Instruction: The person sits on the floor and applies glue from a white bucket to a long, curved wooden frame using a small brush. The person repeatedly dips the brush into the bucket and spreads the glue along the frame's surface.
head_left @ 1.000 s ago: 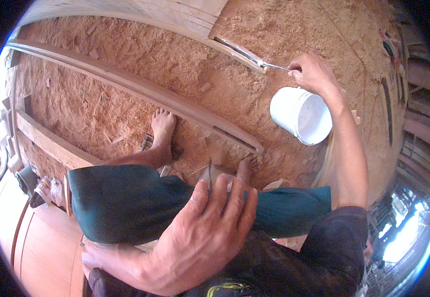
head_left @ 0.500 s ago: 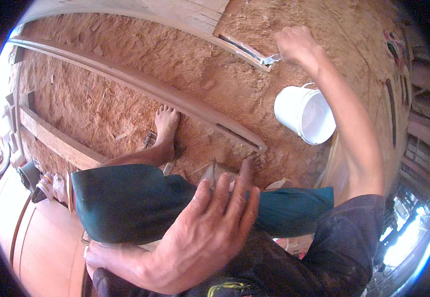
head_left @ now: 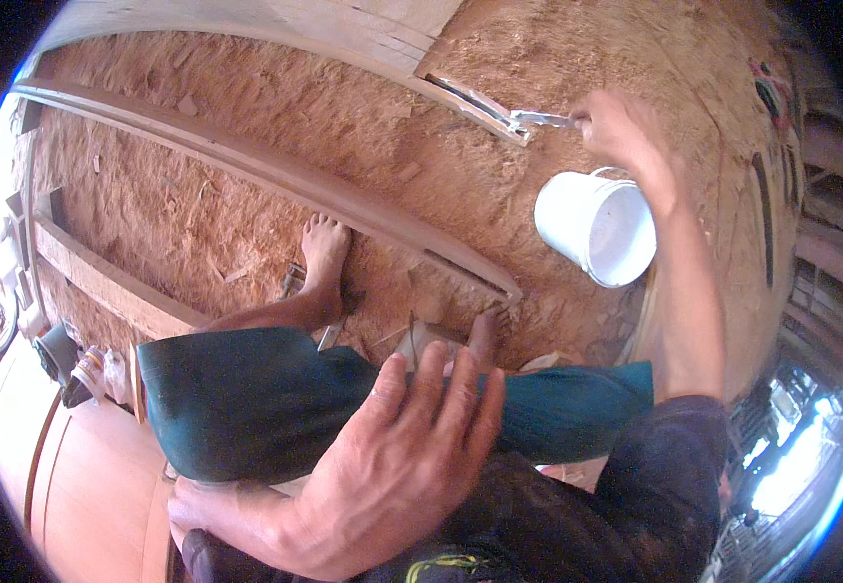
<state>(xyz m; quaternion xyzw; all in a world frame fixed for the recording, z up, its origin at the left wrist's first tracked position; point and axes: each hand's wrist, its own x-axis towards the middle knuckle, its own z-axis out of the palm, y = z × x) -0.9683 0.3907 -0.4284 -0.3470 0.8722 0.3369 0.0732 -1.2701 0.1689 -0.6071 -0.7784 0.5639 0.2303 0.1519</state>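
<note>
My right hand [head_left: 625,131] reaches far forward and grips a thin metal tool [head_left: 543,119] whose tip lies against the end of a pale wooden board [head_left: 470,102]. A white plastic bucket [head_left: 596,228] stands just below that hand on the sawdust floor. My left hand [head_left: 402,466] rests flat, fingers spread, on my thigh over dark green shorts [head_left: 247,403]. My bare foot [head_left: 324,257] is planted beside a long curved wooden plank [head_left: 276,180].
Sawdust and wood chips cover the ground. A second wooden beam [head_left: 101,282] lies at the left. Bottles and a dark object [head_left: 77,364] sit at the left edge near a smooth wooden surface [head_left: 82,486]. Tools [head_left: 766,214] lie at the far right.
My right hand has moved up and away from the bucket's rim toward the board's end, carrying the metal tool. My left hand stays on my thigh.
</note>
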